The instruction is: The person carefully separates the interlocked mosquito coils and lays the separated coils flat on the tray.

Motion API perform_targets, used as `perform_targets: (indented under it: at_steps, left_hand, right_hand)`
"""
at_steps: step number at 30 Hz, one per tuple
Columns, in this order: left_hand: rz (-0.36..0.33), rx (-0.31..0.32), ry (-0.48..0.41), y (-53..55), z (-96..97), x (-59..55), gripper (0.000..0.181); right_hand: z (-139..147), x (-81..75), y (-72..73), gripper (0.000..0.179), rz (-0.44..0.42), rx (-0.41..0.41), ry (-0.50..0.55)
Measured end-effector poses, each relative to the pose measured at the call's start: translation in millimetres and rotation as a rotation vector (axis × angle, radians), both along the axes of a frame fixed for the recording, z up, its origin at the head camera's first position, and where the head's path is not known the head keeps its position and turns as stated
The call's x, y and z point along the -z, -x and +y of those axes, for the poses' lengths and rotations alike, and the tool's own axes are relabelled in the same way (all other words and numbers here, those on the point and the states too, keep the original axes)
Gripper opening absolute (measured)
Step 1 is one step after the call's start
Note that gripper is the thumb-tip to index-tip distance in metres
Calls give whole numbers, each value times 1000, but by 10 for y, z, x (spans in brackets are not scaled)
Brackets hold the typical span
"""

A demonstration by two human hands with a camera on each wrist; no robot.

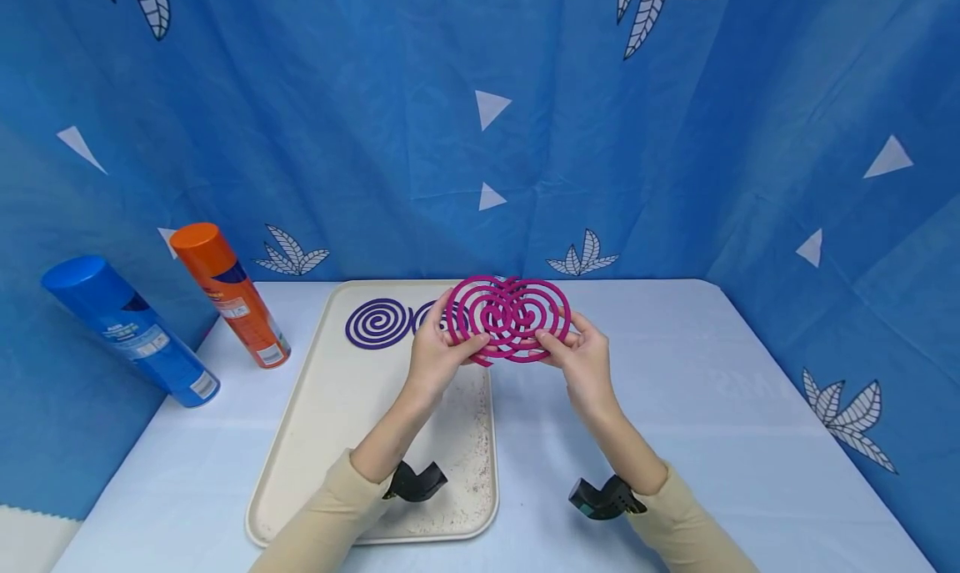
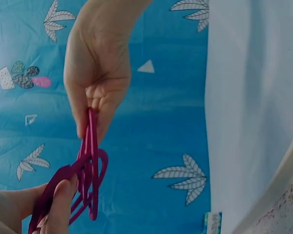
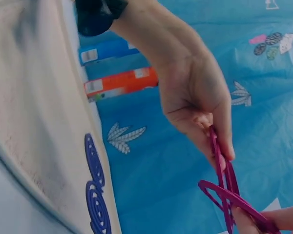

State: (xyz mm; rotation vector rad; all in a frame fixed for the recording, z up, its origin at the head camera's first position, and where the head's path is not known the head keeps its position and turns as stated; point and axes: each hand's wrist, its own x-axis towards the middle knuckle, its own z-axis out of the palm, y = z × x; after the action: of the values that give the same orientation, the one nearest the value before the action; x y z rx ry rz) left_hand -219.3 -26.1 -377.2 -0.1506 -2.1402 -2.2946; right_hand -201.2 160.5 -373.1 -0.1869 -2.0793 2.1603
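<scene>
Two magenta mosquito coils, a left one [image 1: 492, 315] and a right one [image 1: 528, 316], are held up and overlap in the middle, their rings interlaced. My left hand [image 1: 438, 352] pinches the left part between thumb and fingers. At the right part, my right hand [image 1: 585, 356] pinches the rings the same way. In the left wrist view the coils [image 2: 93, 161] appear nearly edge-on, partly spread apart. A purple mosquito coil [image 1: 378, 324] lies flat behind my left hand; a second purple coil [image 3: 98, 207] beside it is partly hidden by that hand in the head view.
A cream tray [image 1: 360, 439] with speckled marks lies on the white-covered table [image 1: 690, 423], under my left arm. An orange spray can [image 1: 236, 302] and a blue spray can [image 1: 142, 339] stand to its left. A blue patterned curtain [image 1: 420, 139] surrounds the table's back and sides.
</scene>
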Motion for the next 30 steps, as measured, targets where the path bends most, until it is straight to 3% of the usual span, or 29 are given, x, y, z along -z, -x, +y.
perform_targets:
  at_steps: [6,18,30]
  left_hand:
    - [-34,45,-13,16,-43,-44,78]
    - [-35,91,-13,29,-87,-63,76]
    - [38,166,-14,62,-139,-76,75]
  right_hand:
    - [11,-34,24,45,-70,23,76]
    - [15,-44,2,46,-72,52,127]
    - [122,-127,28,53,-76,-81,29]
